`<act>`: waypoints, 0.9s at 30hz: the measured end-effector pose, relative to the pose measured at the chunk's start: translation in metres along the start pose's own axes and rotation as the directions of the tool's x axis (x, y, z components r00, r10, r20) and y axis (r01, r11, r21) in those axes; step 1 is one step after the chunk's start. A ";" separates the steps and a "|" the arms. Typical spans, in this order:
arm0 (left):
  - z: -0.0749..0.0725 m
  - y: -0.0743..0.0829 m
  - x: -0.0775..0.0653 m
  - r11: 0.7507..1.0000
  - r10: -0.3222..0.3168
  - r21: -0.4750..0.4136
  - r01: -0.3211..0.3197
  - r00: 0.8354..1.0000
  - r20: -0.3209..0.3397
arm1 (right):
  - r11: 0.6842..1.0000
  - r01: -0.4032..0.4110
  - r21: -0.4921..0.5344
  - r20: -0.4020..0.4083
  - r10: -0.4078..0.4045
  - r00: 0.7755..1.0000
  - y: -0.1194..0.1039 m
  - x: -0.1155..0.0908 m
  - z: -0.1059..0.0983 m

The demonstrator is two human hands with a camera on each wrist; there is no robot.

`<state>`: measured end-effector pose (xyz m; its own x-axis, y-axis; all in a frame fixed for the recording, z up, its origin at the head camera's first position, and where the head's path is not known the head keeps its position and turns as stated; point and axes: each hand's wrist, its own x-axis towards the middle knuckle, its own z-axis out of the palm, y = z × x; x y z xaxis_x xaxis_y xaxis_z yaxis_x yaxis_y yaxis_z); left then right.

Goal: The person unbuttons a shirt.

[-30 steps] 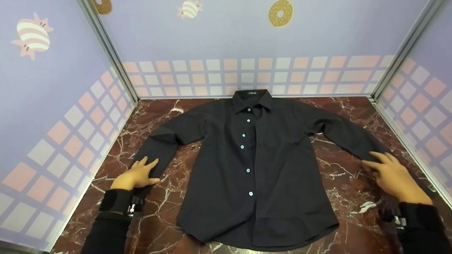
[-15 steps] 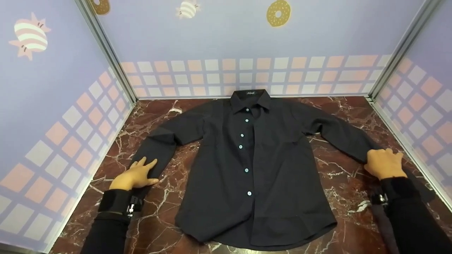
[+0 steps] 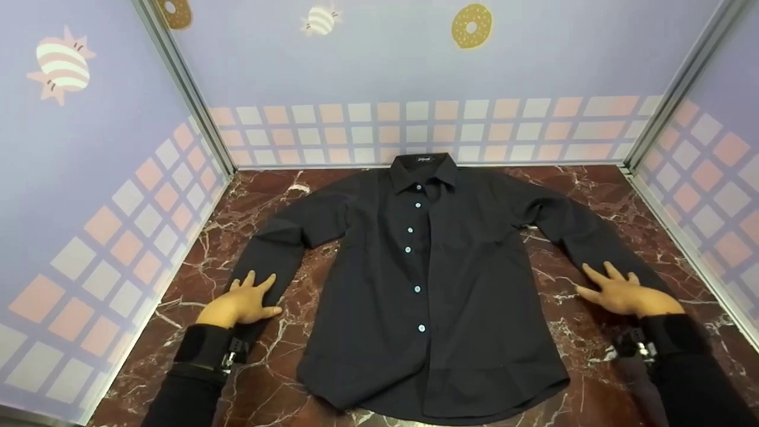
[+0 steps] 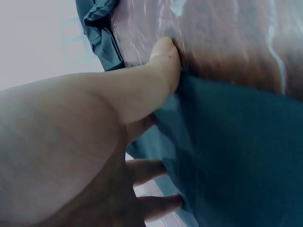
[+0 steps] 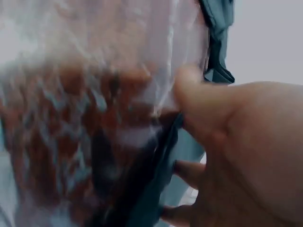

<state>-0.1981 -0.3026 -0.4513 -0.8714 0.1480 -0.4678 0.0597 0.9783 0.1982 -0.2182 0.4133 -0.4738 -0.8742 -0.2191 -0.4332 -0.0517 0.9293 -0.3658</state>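
Observation:
A black button-up shirt [image 3: 474,267] lies front side up, its collar at the far side and its sleeves spread out to both sides. My left hand [image 3: 242,301] rests with fingers spread on the sleeve at the left; in the left wrist view the fingertips press the sleeve cloth [image 4: 236,151] and the thumb lies at its edge. Over the sleeve at the right is my right hand [image 3: 622,293], fingers spread. The right wrist view is blurred, with that hand's fingers [image 5: 189,172] against the sleeve edge [image 5: 163,175].
The shirt lies on a dark red marbled tabletop [image 3: 284,356]. Lilac panels with pink and white squares enclose it: a back wall [image 3: 379,71], a left wall [image 3: 89,178] and a right wall [image 3: 723,148]. The collar reaches up to the back wall.
My right hand curled into a fist on the sleeve, then spread its fingers again and now lies further left. The sleeve there has shifted slightly. My left hand stays on its sleeve.

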 end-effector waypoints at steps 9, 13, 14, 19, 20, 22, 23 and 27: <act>-0.048 0.010 0.005 1.000 0.003 0.003 -0.003 0.999 0.041 | 0.997 -0.058 0.046 0.050 0.056 0.997 -0.051 0.014 -0.044; -0.098 0.025 0.015 0.989 0.101 -0.099 -0.110 0.990 -0.095 | 1.000 0.013 0.011 -0.202 -0.011 0.979 -0.069 0.020 -0.090; -0.111 0.030 0.018 0.980 0.135 -0.125 -0.155 0.978 -0.161 | 0.999 0.039 -0.011 -0.275 -0.040 0.961 -0.076 0.021 -0.102; -0.167 0.070 0.028 0.960 0.215 -0.070 -0.273 0.870 -0.443 | 0.982 0.182 -0.044 -0.454 -0.182 0.872 -0.127 0.022 -0.153; -0.175 0.078 0.030 0.965 0.206 -0.046 -0.259 0.854 -0.478 | 0.977 0.201 -0.070 -0.463 -0.211 0.861 -0.139 0.023 -0.161; -0.186 0.094 0.036 0.975 0.192 0.005 -0.224 0.827 -0.528 | 0.969 0.214 -0.125 -0.466 -0.248 0.849 -0.161 0.026 -0.173; -0.190 0.100 0.040 0.978 0.184 0.020 -0.207 0.817 -0.546 | 0.966 0.209 -0.153 -0.464 -0.257 0.848 -0.172 0.030 -0.176; -0.190 0.115 0.057 0.989 0.132 0.019 -0.145 0.826 -0.548 | 0.961 0.166 -0.220 -0.452 -0.251 0.856 -0.204 0.051 -0.172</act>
<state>-0.3333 -0.2089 -0.2913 -0.9788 0.1716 0.1118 0.1946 0.9493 0.2470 -0.3356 0.2635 -0.2797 -0.9536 -0.2862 0.0937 -0.3007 0.9224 -0.2423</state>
